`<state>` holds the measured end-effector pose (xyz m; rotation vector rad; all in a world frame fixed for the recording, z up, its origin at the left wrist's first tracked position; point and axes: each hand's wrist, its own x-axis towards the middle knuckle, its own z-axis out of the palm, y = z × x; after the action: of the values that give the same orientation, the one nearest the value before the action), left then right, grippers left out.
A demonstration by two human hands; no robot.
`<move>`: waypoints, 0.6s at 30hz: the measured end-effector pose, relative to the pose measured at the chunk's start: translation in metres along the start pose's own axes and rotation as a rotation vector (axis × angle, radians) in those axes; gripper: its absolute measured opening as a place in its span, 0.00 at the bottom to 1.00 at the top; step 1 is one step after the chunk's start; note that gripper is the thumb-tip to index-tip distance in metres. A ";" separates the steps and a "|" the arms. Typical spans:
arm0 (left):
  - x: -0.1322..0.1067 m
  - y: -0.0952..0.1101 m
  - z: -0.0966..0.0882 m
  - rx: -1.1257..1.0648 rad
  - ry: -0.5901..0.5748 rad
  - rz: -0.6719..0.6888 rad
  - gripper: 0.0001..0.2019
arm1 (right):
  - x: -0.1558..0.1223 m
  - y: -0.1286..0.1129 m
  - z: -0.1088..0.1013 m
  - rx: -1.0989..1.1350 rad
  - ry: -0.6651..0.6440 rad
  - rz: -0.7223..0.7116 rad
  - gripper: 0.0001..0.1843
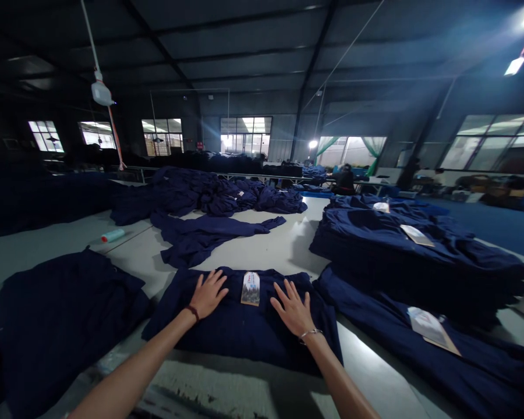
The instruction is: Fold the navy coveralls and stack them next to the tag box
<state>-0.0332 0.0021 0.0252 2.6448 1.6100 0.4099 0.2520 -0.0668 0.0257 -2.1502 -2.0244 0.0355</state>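
Note:
A folded navy garment [240, 331] lies in front of me at the table's near edge. My left hand [209, 294] rests flat on its left part, fingers spread. On its right part lies my right hand [293, 308], also flat with the fingers apart. Between the two hands a paper hang tag [250, 289] with a dark tree print sits on the cloth. Neither hand grips anything. Just to the right another navy garment [388, 326] stretches along the table, bearing its own tag [432, 327].
A tall stack of navy garments [402, 267] stands at the right. Loose navy clothes [192, 192] are heaped farther back, with one garment [201, 235] spread before them. At the left are a navy garment [70, 314] and a teal thread spool [113, 235] on the pale table [244, 250].

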 end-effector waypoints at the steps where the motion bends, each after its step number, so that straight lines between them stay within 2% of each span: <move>1: 0.003 0.010 -0.001 -0.022 0.001 0.079 0.25 | 0.001 -0.008 -0.002 0.012 0.015 -0.054 0.32; 3: 0.008 0.028 -0.001 -0.053 -0.028 0.192 0.26 | 0.004 -0.024 -0.005 0.027 0.024 -0.161 0.32; 6: 0.014 0.042 0.006 -0.064 -0.105 0.227 0.27 | 0.007 -0.037 0.002 0.039 -0.044 -0.220 0.31; 10: 0.014 0.041 0.023 -0.084 -0.201 0.199 0.28 | 0.007 -0.036 0.019 0.061 -0.169 -0.149 0.33; 13: 0.011 0.038 0.030 -0.088 -0.181 0.205 0.28 | 0.008 -0.034 0.026 0.053 -0.172 -0.146 0.33; 18: 0.009 0.037 0.031 -0.123 -0.151 0.206 0.28 | 0.007 -0.034 0.025 0.063 -0.163 -0.144 0.33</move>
<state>0.0104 -0.0034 0.0028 2.6831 1.2354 0.2939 0.2150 -0.0550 0.0075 -2.0180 -2.2301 0.2584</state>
